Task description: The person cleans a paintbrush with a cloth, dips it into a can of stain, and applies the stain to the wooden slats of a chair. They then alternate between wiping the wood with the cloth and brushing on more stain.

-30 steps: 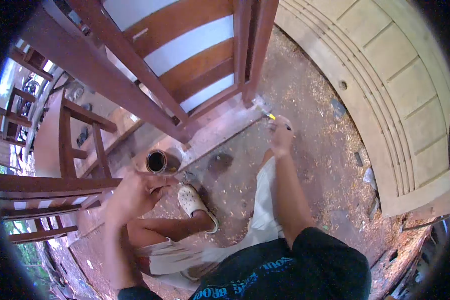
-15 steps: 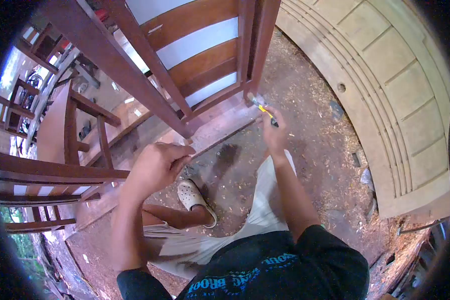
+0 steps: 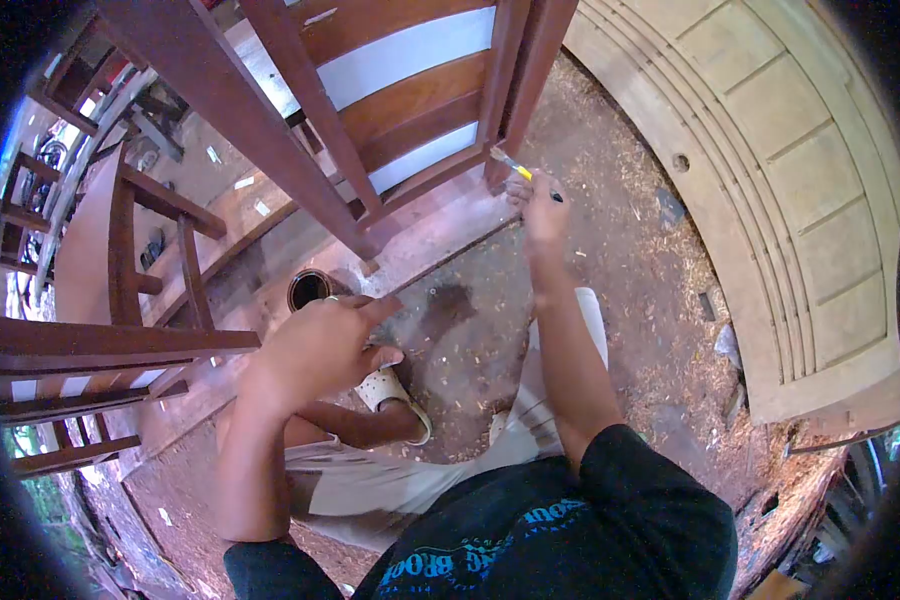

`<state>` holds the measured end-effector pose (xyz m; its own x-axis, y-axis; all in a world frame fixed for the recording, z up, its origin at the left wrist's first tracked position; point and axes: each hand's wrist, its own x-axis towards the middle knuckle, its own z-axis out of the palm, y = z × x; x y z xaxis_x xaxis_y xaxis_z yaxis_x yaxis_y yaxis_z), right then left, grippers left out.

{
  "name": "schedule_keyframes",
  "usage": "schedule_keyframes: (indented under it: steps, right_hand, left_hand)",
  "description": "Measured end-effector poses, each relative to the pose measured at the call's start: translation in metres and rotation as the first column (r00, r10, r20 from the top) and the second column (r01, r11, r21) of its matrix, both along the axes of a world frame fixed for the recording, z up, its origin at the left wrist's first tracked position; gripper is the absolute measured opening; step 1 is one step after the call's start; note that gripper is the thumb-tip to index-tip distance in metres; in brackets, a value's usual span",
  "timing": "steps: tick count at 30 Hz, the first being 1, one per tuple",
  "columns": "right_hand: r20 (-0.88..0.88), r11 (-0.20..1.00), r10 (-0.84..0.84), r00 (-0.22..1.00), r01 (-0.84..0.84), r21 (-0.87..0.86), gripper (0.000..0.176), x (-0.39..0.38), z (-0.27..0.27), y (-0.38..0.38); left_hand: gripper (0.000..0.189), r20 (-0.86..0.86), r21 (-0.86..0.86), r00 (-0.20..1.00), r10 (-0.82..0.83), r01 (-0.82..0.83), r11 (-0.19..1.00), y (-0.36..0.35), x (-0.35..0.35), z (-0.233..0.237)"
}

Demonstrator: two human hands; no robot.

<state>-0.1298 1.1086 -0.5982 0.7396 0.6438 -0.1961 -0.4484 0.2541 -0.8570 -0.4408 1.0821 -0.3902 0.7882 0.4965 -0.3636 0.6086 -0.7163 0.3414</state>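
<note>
My right hand is closed round a paintbrush with a yellow band and pale bristles. The bristle tip is right at the bottom corner of an upright reddish-brown wooden frame, where a leg meets the lower rail. My left hand hovers in front of me, holding nothing, its index finger and thumb apart. Just beyond it stands a can of dark liquid, partly hidden by the hand. Brown slats and white panels fill the frame.
A pale carved door panel lies on the right. Wood shavings litter the floor. To the left are a brown wooden chair and another slatted piece. A plank runs under the frame. My clog-shod foot is below my left hand.
My right hand has moved slightly up with the brush, now at the frame's corner. The left hand has dropped and spread its fingers, uncovering the can. The view has shifted a little.
</note>
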Motion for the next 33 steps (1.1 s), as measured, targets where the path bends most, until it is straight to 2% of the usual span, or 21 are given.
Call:
schedule_keyframes:
  steps: [3,6,9,12,15,18,21,27,30,33]
  right_hand:
    - [0.026,0.999,0.050,0.998,-0.050,-0.021,0.027,-0.001,-0.003,0.006]
    - [0.094,1.000,0.020,0.995,-0.018,-0.021,0.028,-0.002,0.005,0.010]
    - [0.066,0.989,-0.014,0.998,0.004,0.149,0.027,0.001,0.016,0.002]
    - [-0.008,0.982,0.000,1.000,0.002,0.191,0.030,0.004,0.010,-0.003]
    - [-0.072,0.995,0.057,0.996,-0.050,0.090,0.027,0.000,-0.011,0.003]
    - [-0.055,0.996,0.092,0.994,-0.092,-0.002,0.026,0.001,-0.037,0.005]
    - [-0.024,0.998,0.057,0.998,-0.058,-0.031,0.027,0.000,-0.039,0.009]
    - [0.001,0.992,-0.025,1.000,0.025,0.127,0.026,-0.003,-0.001,0.011]
    - [-0.007,0.997,-0.069,0.998,0.069,0.016,0.026,-0.002,-0.001,0.006]
    - [-0.047,0.998,0.054,0.997,-0.056,-0.027,0.025,0.008,-0.026,0.016]
  left_hand:
    - [0.049,-0.055,0.031,0.998,0.019,-0.018,0.999,0.000,-0.001,0.009]
    - [0.049,-0.026,0.037,0.999,0.040,-0.039,0.999,0.001,-0.004,0.008]
    - [0.049,-0.005,0.052,1.000,0.017,-0.016,0.999,0.000,-0.004,0.007]
    - [0.050,-0.012,0.030,1.000,0.009,-0.009,1.000,-0.001,-0.004,0.008]
    - [0.050,0.036,0.028,0.999,-0.003,0.002,1.000,-0.001,-0.005,0.003]
    - [0.050,0.032,0.033,0.999,0.000,-0.001,0.999,-0.002,-0.006,0.004]
    - [0.049,0.034,0.044,0.999,0.002,-0.003,0.999,-0.005,-0.005,0.006]
    - [0.049,0.034,0.013,0.999,0.005,-0.006,1.000,-0.005,-0.003,0.006]
    - [0.049,0.037,0.013,0.999,-0.006,0.005,1.000,-0.004,-0.002,0.004]
    - [0.050,0.071,0.014,0.997,-0.015,0.014,1.000,-0.004,-0.003,0.001]
